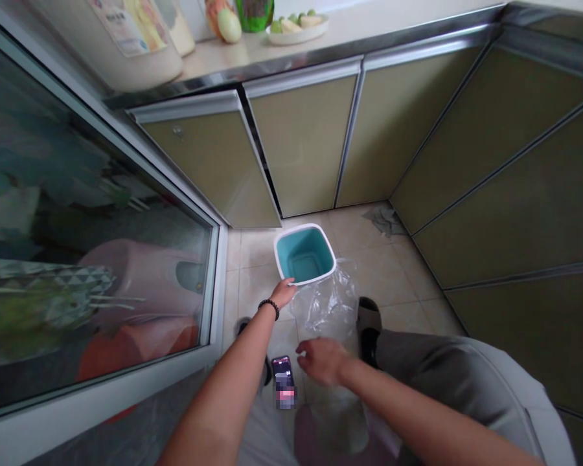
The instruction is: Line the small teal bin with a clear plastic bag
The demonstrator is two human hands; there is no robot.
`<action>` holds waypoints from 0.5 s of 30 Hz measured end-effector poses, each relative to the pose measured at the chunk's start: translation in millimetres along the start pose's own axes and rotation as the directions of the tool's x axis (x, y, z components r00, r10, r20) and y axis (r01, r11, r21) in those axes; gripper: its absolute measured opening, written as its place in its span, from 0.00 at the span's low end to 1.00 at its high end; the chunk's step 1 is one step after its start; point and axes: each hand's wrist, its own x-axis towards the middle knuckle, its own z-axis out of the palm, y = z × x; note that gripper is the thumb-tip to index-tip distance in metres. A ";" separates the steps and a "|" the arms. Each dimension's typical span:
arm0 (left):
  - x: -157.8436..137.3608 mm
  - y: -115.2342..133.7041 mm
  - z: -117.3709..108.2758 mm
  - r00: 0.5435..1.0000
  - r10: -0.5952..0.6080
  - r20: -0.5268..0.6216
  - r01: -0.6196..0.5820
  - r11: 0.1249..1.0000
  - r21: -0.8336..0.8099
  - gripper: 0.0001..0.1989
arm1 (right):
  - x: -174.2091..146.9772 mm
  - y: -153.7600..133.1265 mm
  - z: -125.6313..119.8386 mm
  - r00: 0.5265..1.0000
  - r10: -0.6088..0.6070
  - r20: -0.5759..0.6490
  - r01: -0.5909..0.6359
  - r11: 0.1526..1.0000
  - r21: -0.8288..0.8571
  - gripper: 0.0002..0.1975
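Count from the head view: 2 hands, left hand (282,295) and right hand (324,360). 1 bracelet (276,308). 1 bin (305,264), 1 clear plastic bag (322,307), 1 phone (282,372). Floor corner: 1 crumpled grey item (387,220). Back run: 3 cabinet doors (304,145). Right run: at least 3 panels (519,184). Counter: 2 pale containers (131,65), 1 green packet (255,14), 1 plate (291,39). Fruit (290,26) on it: several pieces, too blurred for exact count. 1 glass door (218,278). Footwear: 1 slipper (369,314) clear, rest mostly hidden, no firm total.
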 end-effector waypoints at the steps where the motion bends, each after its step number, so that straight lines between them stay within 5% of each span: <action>1: 1.4 -0.1 0.3 1.000 0.003 -0.028 -0.003 1.000 -0.011 0.26 | -8.5 9.6 -20.2 0.998 0.020 -0.052 -0.022 0.999 -0.047 0.21; 6: 8.1 0.5 -8.4 0.994 0.000 -0.109 0.000 1.000 -0.005 0.22 | -8.4 51.5 -80.2 0.940 0.259 -0.224 -0.295 0.944 -0.149 0.21; 10: 15.5 0.6 -22.2 0.988 0.007 -0.152 -0.005 1.000 0.011 0.22 | 18.4 58.4 -65.0 0.938 0.248 -0.243 -0.293 0.941 -0.170 0.24; 15: 9.8 -3.8 -23.0 0.974 0.081 -0.214 -0.065 0.995 0.082 0.21 | 45.1 67.2 -35.1 0.977 0.179 -0.117 -0.209 0.918 -0.338 0.41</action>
